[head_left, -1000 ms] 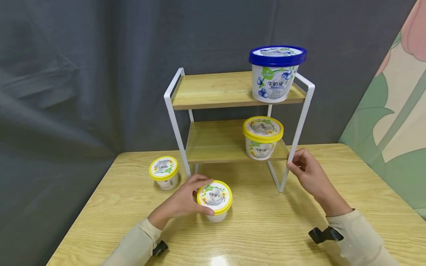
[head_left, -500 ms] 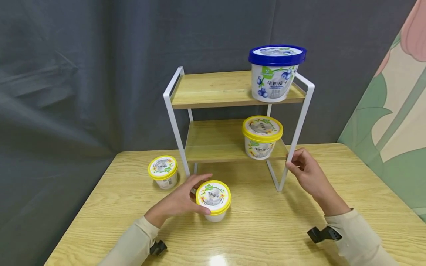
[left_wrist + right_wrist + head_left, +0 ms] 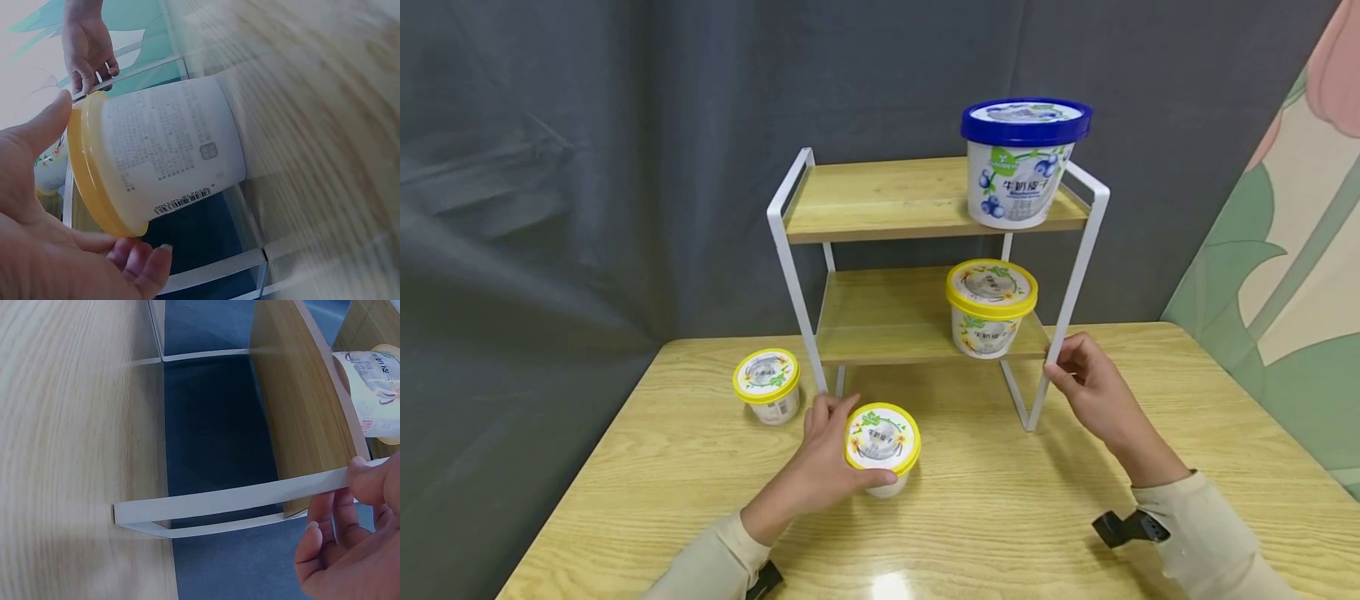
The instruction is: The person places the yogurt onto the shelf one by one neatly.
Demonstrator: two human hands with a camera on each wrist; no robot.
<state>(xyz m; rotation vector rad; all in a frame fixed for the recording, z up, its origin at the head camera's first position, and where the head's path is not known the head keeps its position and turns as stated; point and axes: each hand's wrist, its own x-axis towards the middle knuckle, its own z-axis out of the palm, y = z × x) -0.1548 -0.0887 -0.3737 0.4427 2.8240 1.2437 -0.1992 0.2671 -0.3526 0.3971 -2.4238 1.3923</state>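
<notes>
My left hand [image 3: 831, 458] grips a yellow-lidded tub [image 3: 882, 439] by its lid, thumb on the near side and fingers on the far side. Upright on the table, this tub shows small print and a barcode in the left wrist view. With thumb and fingers, my right hand [image 3: 1093, 392] pinches the right front leg of a two-tier shelf rack [image 3: 880, 200]; the right wrist view shows the thumb on the white metal bar [image 3: 250, 497]. A second yellow-lidded tub [image 3: 991, 308] stands on the lower shelf. Above it, a larger blue-lidded tub [image 3: 1022, 167] stands on the top shelf.
A third yellow-lidded tub [image 3: 767, 386] stands on the wooden table [image 3: 970, 533], left of the rack. Behind the table hangs a dark grey curtain [image 3: 587, 167]. A wall with painted flowers [image 3: 1300, 275] rises at the right.
My left hand's fingers have drawn in on the tub's lid, and its thumb has slid right along the near rim. The tub's lid print has turned slightly. My right hand stays on the leg.
</notes>
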